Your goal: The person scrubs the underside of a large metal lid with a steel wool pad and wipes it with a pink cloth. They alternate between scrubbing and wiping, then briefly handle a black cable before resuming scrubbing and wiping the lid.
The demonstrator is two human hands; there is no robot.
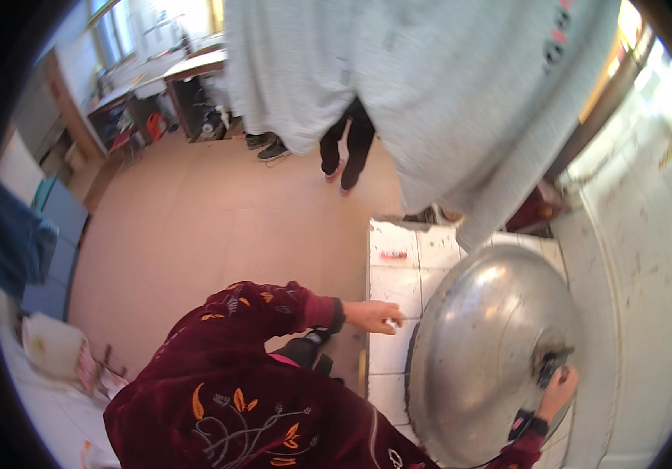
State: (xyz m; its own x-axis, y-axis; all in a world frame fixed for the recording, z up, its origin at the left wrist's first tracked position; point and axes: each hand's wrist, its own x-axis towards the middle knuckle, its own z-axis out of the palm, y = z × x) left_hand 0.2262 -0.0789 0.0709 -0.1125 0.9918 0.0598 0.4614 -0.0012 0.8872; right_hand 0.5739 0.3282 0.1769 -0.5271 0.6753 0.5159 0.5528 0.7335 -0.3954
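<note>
A large domed metal pot lid (480, 336) covers most of the white-tiled counter (389, 352) on the right. My right hand (558, 392) is closed at the dark handle (547, 366) near the lid's right side; the fingers partly hide it. My left hand (375, 316) hangs over the counter's left edge, just left of the lid's rim and apart from it. Its fingers are curled in, and a small whitish spot shows at them, too small to name. Both my arms wear dark red sleeves with dark cuffs.
A small red item (393, 255) lies on the tiles beyond the lid. Grey hanging cloth (430, 86) fills the upper middle, with a person's dark-trousered legs (348, 148) below it. A white wall (633, 297) borders the counter. Blue cabinets (58, 242) stand far left.
</note>
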